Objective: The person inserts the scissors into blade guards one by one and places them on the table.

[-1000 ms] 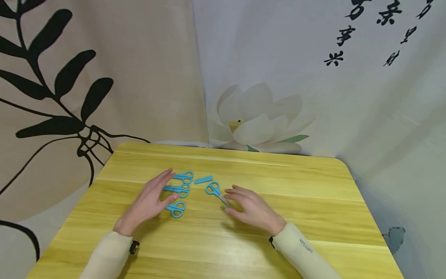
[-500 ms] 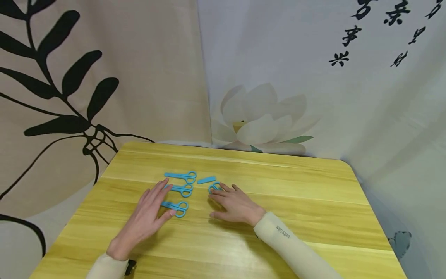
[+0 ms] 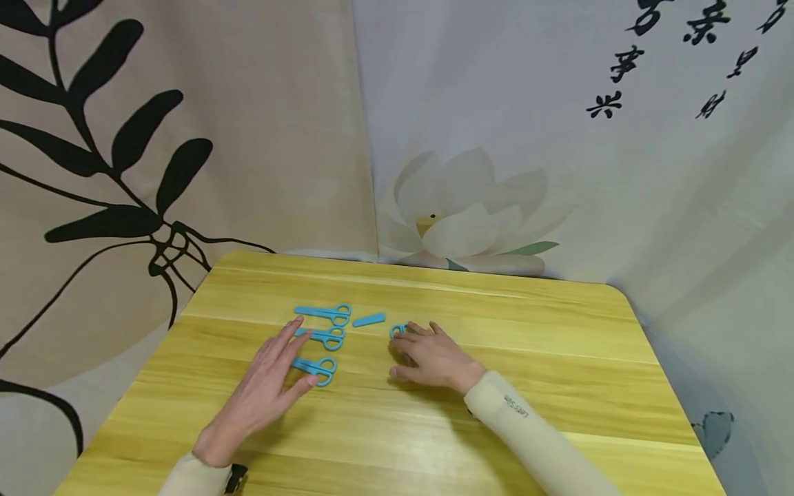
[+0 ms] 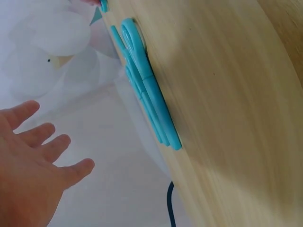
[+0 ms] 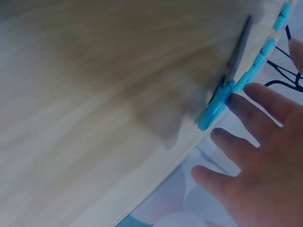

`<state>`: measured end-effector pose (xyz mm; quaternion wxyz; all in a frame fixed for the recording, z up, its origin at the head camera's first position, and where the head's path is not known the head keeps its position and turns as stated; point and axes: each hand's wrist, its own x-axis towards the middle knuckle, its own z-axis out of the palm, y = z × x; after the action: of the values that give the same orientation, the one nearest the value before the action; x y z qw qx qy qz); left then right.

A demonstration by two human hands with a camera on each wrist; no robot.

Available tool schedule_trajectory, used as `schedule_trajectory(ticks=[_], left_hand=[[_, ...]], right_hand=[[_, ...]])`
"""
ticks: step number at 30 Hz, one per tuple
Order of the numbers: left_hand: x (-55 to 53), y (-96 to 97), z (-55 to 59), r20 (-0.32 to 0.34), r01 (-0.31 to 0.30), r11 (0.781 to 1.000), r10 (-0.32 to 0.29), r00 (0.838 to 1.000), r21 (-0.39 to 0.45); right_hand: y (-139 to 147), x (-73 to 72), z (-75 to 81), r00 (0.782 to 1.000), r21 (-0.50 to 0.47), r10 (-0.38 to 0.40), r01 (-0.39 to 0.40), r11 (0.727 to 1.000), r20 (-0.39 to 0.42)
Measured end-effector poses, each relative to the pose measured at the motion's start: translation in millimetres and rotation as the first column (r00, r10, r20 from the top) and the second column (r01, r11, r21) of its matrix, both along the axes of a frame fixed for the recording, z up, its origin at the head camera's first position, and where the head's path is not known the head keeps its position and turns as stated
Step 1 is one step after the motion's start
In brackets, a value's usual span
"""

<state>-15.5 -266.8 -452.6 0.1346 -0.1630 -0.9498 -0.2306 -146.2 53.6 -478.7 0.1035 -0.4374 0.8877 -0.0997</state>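
My right hand (image 3: 434, 358) is over an uncapped pair of blue-handled scissors (image 5: 218, 101), fingers spread and extended. In the right wrist view, one fingertip appears to touch these scissors near the pivot, and their metal blades show bare. From the head view only part of a handle loop is visible; the hand hides the rest. My left hand (image 3: 254, 393) is held with straight fingers beside three sheathed scissors in a column: the top pair (image 3: 322, 313), the middle pair (image 3: 329, 337) and the bottom pair (image 3: 319, 368). It holds nothing, and its fingers partly cover the lower two.
A loose blue blade cover (image 3: 369, 319) lies between the column and the uncapped scissors. The wooden table (image 3: 527, 331) ends at the back against a printed curtain (image 3: 298, 138) with leaf and lotus patterns.
My right hand moved left onto the uncapped scissors, then slightly right, and the scissors' handle shifted right with it. My left hand drew back a little, uncovering the top sheathed scissors.
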Motion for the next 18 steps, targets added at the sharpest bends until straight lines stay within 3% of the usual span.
schedule_trajectory(ticks=[7,11,15,18], left_hand=[[-1.1,4.5,-2.0,0.025,0.0,1.0,0.0,1.0,-0.006],[-2.5,7.2,-4.2,0.028,0.011,1.0,-0.011,1.0,-0.007],[-3.4,9.2,-6.3,0.017,0.018,1.0,-0.018,1.0,0.004],[-3.5,11.0,-7.4,0.021,0.026,1.0,-0.026,0.999,0.017]], right_hand=[[16.7,-2.1,2.5,0.998,-0.057,-0.052,0.05,0.997,-0.033],[23.9,-7.6,2.5,0.998,-0.14,-0.029,0.022,0.99,-0.051],[28.5,-16.0,2.9,0.996,-0.196,0.045,-0.03,0.98,0.071],[29.9,-22.9,0.7,0.978,-0.197,0.105,-0.069,0.978,0.182]])
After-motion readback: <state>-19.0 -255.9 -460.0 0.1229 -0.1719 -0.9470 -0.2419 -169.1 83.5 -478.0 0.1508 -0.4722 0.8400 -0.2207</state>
